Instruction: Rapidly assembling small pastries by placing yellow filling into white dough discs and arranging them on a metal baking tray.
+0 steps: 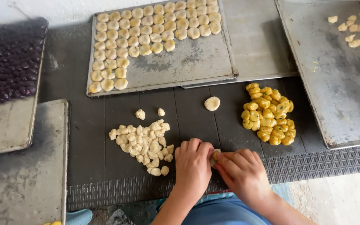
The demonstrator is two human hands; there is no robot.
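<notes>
My left hand (193,164) and my right hand (242,171) meet over the dark mat near its front edge. Together they pinch a small pale dough piece (216,155) with a yellow filling showing inside it. A heap of pale dough pieces (142,143) lies just left of my left hand. A pile of yellow filling balls (268,114) sits to the upper right of my right hand. One flattened dough round (212,103) lies alone on the mat above my hands.
A metal tray (188,68) holds rows of pale filled balls at the back. Another tray (326,79) at right carries a few dough bits. At left, a tray (5,125) holds dark purple balls; a bare tray (26,175) lies below it.
</notes>
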